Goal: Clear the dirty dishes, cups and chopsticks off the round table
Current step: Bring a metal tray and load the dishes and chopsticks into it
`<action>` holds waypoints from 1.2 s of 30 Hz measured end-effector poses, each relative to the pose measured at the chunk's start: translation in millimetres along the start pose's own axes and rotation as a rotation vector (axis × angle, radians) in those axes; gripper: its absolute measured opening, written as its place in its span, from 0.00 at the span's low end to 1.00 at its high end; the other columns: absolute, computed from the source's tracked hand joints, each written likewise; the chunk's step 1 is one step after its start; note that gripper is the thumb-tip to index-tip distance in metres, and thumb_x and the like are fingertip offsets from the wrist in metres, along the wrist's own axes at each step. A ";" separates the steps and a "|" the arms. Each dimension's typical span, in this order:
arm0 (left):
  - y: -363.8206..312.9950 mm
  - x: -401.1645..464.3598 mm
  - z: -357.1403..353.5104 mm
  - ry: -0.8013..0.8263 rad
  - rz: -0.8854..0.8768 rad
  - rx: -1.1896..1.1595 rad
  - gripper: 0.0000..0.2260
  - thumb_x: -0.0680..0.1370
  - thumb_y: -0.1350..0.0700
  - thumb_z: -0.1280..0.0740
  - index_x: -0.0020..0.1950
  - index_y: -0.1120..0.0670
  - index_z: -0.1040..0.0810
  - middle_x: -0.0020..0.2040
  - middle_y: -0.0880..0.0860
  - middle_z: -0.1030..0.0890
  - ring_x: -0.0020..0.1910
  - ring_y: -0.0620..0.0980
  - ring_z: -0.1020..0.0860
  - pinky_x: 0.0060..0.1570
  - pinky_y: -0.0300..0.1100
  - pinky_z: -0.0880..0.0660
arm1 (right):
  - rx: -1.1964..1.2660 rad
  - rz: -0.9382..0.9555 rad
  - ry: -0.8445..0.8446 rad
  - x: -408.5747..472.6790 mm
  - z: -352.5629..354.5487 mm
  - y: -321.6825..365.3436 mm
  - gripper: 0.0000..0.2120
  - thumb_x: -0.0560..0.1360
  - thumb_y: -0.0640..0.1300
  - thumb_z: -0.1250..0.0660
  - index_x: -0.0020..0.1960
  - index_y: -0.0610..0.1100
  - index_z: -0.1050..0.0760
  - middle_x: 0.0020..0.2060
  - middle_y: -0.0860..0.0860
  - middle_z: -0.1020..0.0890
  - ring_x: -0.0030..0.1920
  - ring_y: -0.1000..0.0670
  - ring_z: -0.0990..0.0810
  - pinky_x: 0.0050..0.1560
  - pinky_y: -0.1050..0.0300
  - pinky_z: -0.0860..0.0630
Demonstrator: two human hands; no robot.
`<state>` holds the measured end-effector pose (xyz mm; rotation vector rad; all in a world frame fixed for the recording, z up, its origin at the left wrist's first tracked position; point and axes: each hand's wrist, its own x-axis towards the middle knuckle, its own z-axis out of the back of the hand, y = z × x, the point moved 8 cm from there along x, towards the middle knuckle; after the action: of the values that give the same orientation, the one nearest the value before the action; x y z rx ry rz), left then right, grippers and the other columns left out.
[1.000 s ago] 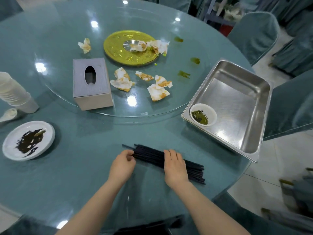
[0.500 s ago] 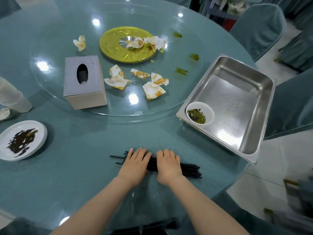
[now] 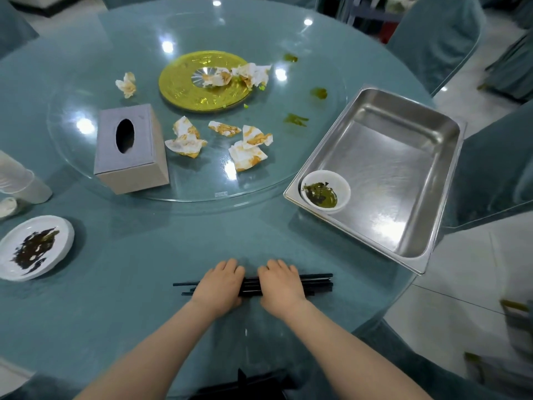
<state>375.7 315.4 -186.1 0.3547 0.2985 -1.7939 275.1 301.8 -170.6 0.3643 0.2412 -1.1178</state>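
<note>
Left hand (image 3: pixel 219 284) and right hand (image 3: pixel 281 285), side by side, fingers curled over black chopsticks (image 3: pixel 315 282) bundle.

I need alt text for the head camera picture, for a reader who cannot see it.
Both hands, left hand and right hand, press on a bundle of black chopsticks at the near edge of a round table. To the right, a steel tray holds a small dirty bowl; a dirty plate lies to the left.
</note>
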 end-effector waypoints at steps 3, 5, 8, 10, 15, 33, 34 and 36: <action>-1.7 -3.7 -6.5 0.015 -0.008 0.025 0.14 0.74 0.54 0.39 0.57 0.56 0.31 0.57 0.55 0.27 0.55 0.56 0.27 0.53 0.48 0.29 | 0.003 0.006 -0.024 -2.8 2.9 -7.5 0.16 0.72 0.43 0.34 0.59 0.44 0.28 0.57 0.46 0.27 0.61 0.44 0.31 0.59 0.48 0.34; -3.4 -4.0 -8.7 0.040 -0.005 0.042 0.14 0.74 0.54 0.39 0.58 0.56 0.32 0.57 0.54 0.27 0.55 0.56 0.27 0.54 0.47 0.29 | -0.035 0.028 -0.036 -4.4 5.4 -9.9 0.16 0.72 0.41 0.34 0.59 0.43 0.29 0.57 0.45 0.26 0.61 0.43 0.29 0.58 0.48 0.33; -5.6 -0.4 -4.0 0.071 -0.004 0.042 0.15 0.74 0.51 0.37 0.58 0.55 0.30 0.57 0.53 0.26 0.57 0.54 0.27 0.53 0.46 0.30 | -0.082 0.086 -0.034 -7.3 4.9 -9.1 0.16 0.72 0.40 0.34 0.60 0.41 0.29 0.57 0.43 0.24 0.60 0.42 0.28 0.58 0.48 0.33; -12.1 2.3 1.7 0.077 -0.047 0.046 0.15 0.73 0.49 0.37 0.57 0.55 0.29 0.57 0.53 0.26 0.57 0.54 0.26 0.52 0.46 0.30 | -0.109 0.118 -0.041 -10.2 4.5 -10.5 0.16 0.73 0.42 0.34 0.59 0.41 0.28 0.57 0.43 0.25 0.59 0.42 0.28 0.58 0.48 0.33; -21.3 6.1 20.7 0.067 -0.079 0.047 0.14 0.75 0.48 0.39 0.56 0.54 0.32 0.55 0.54 0.21 0.52 0.57 0.22 0.46 0.46 0.30 | -0.079 0.093 -0.099 -15.7 17.0 -25.9 0.16 0.74 0.46 0.35 0.59 0.42 0.32 0.57 0.44 0.24 0.58 0.42 0.26 0.57 0.48 0.33; -97.4 66.2 217.4 -0.574 -0.374 0.111 0.17 0.58 0.63 0.23 0.44 0.53 0.19 0.37 0.49 0.19 0.36 0.52 0.19 0.38 0.41 0.24 | 0.021 -0.172 -0.409 -31.7 149.1 -152.6 0.13 0.75 0.47 0.36 0.58 0.45 0.32 0.46 0.47 0.20 0.44 0.41 0.21 0.39 0.52 0.34; -99.5 68.8 223.9 -0.603 -0.379 0.098 0.18 0.59 0.64 0.24 0.47 0.54 0.19 0.40 0.50 0.18 0.40 0.52 0.18 0.42 0.43 0.23 | 0.018 -0.182 -0.411 -30.6 154.5 -158.7 0.13 0.75 0.46 0.37 0.58 0.46 0.32 0.45 0.47 0.20 0.43 0.41 0.21 0.38 0.52 0.34; -102.3 74.5 235.7 -0.661 -0.362 0.057 0.21 0.62 0.65 0.25 0.54 0.56 0.19 0.50 0.53 0.16 0.51 0.55 0.18 0.53 0.51 0.23 | 0.053 -0.218 -0.410 -26.2 162.8 -174.9 0.12 0.75 0.46 0.37 0.56 0.45 0.32 0.44 0.47 0.20 0.42 0.41 0.21 0.37 0.52 0.34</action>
<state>239.9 183.8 3.2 -0.2794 -0.1691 -2.1640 106.5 190.1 -40.6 0.1507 -0.1148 -1.3879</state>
